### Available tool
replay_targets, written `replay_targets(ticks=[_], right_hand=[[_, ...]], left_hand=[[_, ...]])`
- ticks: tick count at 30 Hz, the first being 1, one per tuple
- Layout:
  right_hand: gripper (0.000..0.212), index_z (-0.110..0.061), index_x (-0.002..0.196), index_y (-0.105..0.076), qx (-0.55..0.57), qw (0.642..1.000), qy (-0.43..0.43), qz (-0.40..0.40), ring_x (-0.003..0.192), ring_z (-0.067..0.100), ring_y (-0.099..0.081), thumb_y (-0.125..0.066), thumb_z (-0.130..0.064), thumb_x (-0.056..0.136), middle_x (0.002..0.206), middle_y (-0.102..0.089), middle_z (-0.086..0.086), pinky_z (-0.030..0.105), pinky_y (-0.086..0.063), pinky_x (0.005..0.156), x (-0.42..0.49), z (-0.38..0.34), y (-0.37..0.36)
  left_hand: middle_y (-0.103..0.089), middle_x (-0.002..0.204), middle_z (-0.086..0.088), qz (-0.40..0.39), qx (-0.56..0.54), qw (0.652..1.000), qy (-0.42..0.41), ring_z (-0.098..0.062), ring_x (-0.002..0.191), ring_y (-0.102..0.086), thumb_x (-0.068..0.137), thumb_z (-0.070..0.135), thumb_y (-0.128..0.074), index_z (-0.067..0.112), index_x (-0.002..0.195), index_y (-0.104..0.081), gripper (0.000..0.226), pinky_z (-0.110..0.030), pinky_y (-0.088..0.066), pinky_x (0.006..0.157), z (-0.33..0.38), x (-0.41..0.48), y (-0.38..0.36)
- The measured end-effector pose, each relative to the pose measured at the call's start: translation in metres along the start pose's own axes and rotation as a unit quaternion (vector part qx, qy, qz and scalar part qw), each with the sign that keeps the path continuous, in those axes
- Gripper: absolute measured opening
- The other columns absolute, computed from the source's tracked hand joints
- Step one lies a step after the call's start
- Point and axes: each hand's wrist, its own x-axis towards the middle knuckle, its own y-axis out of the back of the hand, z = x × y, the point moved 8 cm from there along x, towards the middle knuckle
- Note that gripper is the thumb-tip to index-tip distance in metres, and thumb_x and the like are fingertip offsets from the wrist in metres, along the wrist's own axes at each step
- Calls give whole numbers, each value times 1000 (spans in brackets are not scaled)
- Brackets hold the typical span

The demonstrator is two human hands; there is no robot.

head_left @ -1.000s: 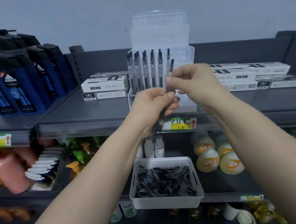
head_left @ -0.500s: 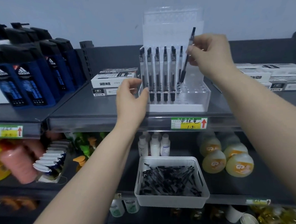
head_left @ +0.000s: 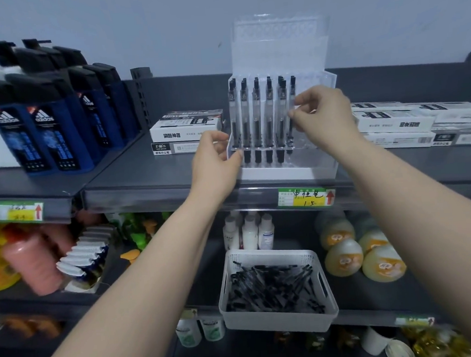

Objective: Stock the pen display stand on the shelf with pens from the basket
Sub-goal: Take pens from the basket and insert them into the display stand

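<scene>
A clear plastic pen display stand (head_left: 322,161) sits on the grey upper shelf, with several black-and-clear pens (head_left: 256,115) standing upright in its left slots. My right hand (head_left: 323,115) pinches one upright pen (head_left: 292,113) at the right end of the row, its tip down in a slot. My left hand (head_left: 216,163) grips the stand's front left corner. On the shelf below, a white basket (head_left: 277,319) holds a heap of several black pens (head_left: 272,290).
White boxes (head_left: 186,131) lie left of the stand and more boxes (head_left: 397,123) lie to its right. Blue bottles (head_left: 43,119) fill the upper left shelf. Small white bottles (head_left: 249,233) and round jars (head_left: 362,256) flank the basket.
My right hand came down from above the stand and lowered the pen upright into the row. My left hand stayed at the stand's left front corner.
</scene>
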Motion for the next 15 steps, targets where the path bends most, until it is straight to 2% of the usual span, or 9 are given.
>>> replay_targets(ticks=[3, 5, 8, 11, 15], right_hand=[[36, -14, 121, -59, -26, 999, 30, 28, 93, 13, -58, -63, -27, 88, 105, -63, 0, 28, -46, 87, -16, -6, 12], [37, -16, 125, -56, -1, 995, 73, 67, 97, 9, -53, -59, -26, 89, 116, -57, -3, 31, -49, 88, -44, -13, 22], [36, -14, 125, -56, 21, 987, 140, 77, 111, 12, -52, -57, -20, 89, 119, -54, -6, 33, -45, 98, -100, -17, 20], [40, -10, 129, -55, -16, 987, 152, 53, 123, 16, -47, -59, -15, 90, 129, -56, 3, 20, -29, 107, -145, -5, 1], [44, -3, 132, -52, -60, 985, 163, 8, 128, 23, -46, -55, -15, 90, 133, -55, 11, 26, -30, 110, -188, 21, -29]], left_hand=[[-50, 115, 11, -1, 24, 999, -49, -10, 112, -51, 88, 18, -63, 22, 116, -47, 33, -29, -44, 99, 8, -7, 3], [-46, 120, 13, 12, 51, 993, -110, -2, 115, -43, 89, 18, -60, 21, 124, -46, 38, -20, -35, 102, 16, -24, 9], [-46, 126, 10, 20, 83, 978, -191, 4, 117, -37, 90, 16, -57, 21, 129, -47, 40, -8, -27, 100, 18, -57, 14], [-50, 129, 1, 18, 113, 968, -225, -3, 122, -39, 88, 13, -58, 15, 128, -51, 40, -19, -29, 106, 2, -84, 13], [-53, 129, -9, -8, 167, 955, -244, -17, 125, -44, 88, 11, -58, 6, 127, -53, 40, -30, -32, 109, -38, -110, 8]])
